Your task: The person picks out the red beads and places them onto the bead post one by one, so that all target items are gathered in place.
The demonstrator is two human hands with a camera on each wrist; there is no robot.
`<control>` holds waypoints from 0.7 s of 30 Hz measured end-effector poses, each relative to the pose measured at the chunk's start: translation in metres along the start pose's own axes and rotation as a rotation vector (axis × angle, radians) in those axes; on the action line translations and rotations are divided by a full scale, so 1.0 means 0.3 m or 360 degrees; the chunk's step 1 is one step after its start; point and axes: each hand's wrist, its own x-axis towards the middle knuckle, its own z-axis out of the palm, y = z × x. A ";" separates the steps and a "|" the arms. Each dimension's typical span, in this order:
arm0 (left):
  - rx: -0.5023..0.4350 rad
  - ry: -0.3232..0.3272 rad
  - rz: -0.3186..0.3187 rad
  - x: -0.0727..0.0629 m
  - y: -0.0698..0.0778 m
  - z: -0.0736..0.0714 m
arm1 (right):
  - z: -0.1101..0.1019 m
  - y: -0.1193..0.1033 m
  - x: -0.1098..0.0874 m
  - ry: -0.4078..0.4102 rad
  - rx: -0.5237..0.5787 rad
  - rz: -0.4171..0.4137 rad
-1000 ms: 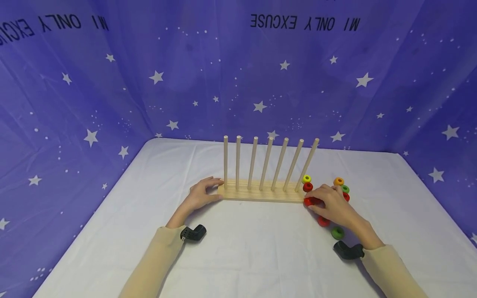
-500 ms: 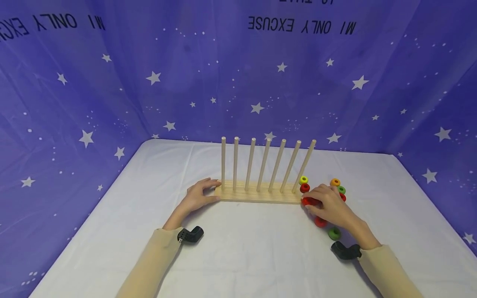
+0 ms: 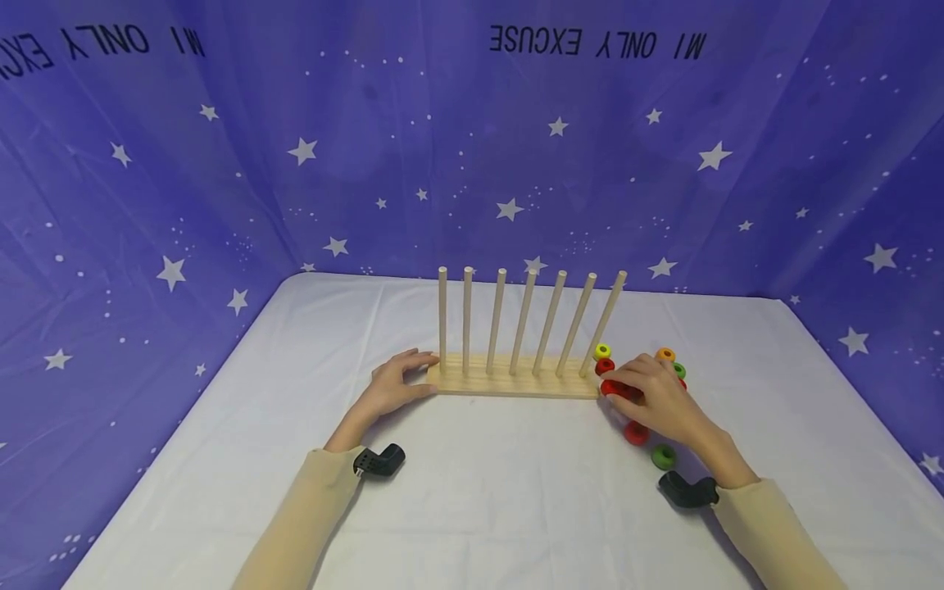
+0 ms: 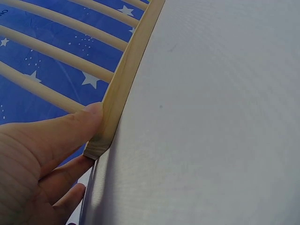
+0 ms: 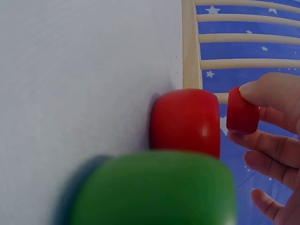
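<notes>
A wooden peg rack [image 3: 516, 385] with a row of several upright pegs stands on the white table. My left hand [image 3: 394, 385] grips its left end, the thumb on the front corner in the left wrist view and the other fingers around the end. At the rack's right end, my right hand [image 3: 656, 397] pinches a red bead [image 5: 243, 111] between thumb and fingers. The right wrist view has this bead raised off the cloth, beyond another red bead [image 5: 187, 119] and a green bead [image 5: 159, 192] in the foreground.
A yellow bead [image 3: 602, 351] and a dark red bead [image 3: 605, 366] lie beside the rack's right end. Behind my right hand are an orange bead [image 3: 666, 355], a green one and a partly hidden red one. Starry purple cloth [image 3: 442, 147] hangs around the table.
My right hand has raised the red bead slightly beside the rack's right end. The left hand keeps its place on the rack; the whole head view shifts a little.
</notes>
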 end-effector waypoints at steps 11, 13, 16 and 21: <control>-0.0032 -0.0015 -0.0015 -0.002 0.008 -0.003 | -0.022 -0.001 0.008 0.0070 -0.0011 -0.0051; -0.0039 -0.0017 -0.0017 0.000 0.006 -0.002 | -0.027 -0.001 0.012 0.0098 -0.0003 -0.0074; -0.0040 -0.0016 -0.0024 0.002 0.004 0.000 | -0.034 -0.003 0.018 0.0133 0.0014 -0.0113; -0.0034 -0.0013 -0.0033 0.001 0.003 0.002 | -0.045 -0.006 0.023 0.0171 0.0035 -0.0127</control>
